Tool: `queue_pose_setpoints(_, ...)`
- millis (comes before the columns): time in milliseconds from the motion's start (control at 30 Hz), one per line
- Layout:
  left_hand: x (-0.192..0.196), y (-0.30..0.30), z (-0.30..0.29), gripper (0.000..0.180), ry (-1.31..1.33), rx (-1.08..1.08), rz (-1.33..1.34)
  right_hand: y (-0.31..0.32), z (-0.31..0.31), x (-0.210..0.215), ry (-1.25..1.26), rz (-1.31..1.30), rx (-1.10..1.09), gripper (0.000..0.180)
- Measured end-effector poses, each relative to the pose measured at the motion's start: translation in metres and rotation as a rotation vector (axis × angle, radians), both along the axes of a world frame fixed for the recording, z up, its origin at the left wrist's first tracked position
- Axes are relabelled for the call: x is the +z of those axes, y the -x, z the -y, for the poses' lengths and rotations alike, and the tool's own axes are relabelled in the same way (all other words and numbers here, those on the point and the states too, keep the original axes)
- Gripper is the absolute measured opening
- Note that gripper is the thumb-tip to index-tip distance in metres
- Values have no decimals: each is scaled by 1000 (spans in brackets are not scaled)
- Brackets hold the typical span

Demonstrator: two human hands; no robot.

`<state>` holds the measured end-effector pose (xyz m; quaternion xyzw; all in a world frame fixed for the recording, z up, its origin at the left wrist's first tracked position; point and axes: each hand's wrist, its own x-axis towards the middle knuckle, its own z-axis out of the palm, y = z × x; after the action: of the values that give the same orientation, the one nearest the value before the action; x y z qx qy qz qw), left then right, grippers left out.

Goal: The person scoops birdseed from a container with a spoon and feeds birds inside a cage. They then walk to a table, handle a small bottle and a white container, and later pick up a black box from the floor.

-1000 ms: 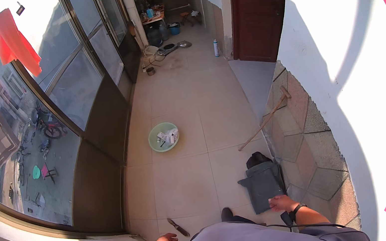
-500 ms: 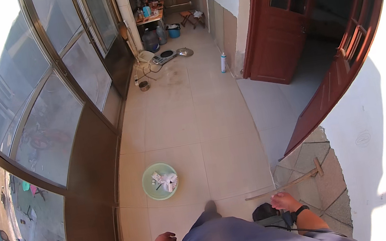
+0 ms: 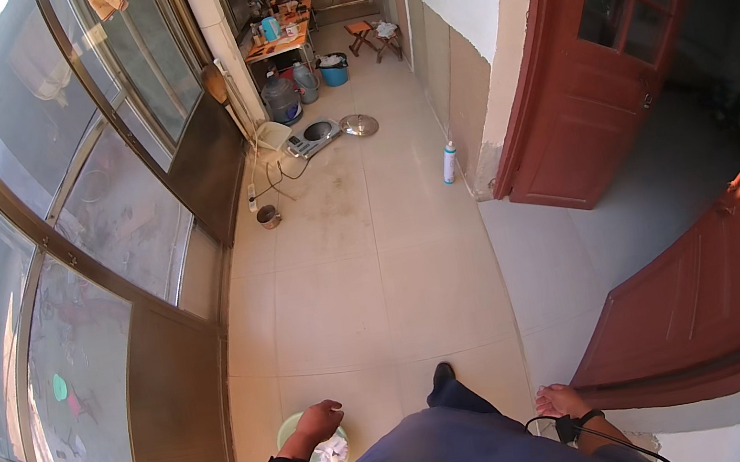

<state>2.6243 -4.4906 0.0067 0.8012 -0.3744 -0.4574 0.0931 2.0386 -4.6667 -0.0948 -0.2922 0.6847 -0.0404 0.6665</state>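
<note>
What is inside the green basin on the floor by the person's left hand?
The green basin holds something white and crumpled, perhaps cloth or paper. The left hand and forearm cover much of the inside, so the rest cannot be seen.

My left hand (image 3: 319,421) covers part of the pale green round plastic basin (image 3: 288,432); its near side hides behind my torso. Can't tell what the white things inside are.

hands: 2 (image 3: 320,420) (image 3: 559,399) | green basin (image 3: 286,431): 1 | red doors (image 3: 598,50) (image 3: 693,315): 2 | water jugs (image 3: 281,100) (image 3: 306,81): 2 | white bottle (image 3: 448,162): 1 | stools (image 3: 358,34) (image 3: 386,38): 2
</note>
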Motion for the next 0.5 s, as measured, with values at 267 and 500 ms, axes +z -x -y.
queue_pose_setpoints(267,2,-55,153,41,-126,293,-219,-148,329,76,221,112,224,34)
queue_pose_setpoints(500,-50,-191,393,39,-13,-215,-41,-266,536,69,191,42,102,29)
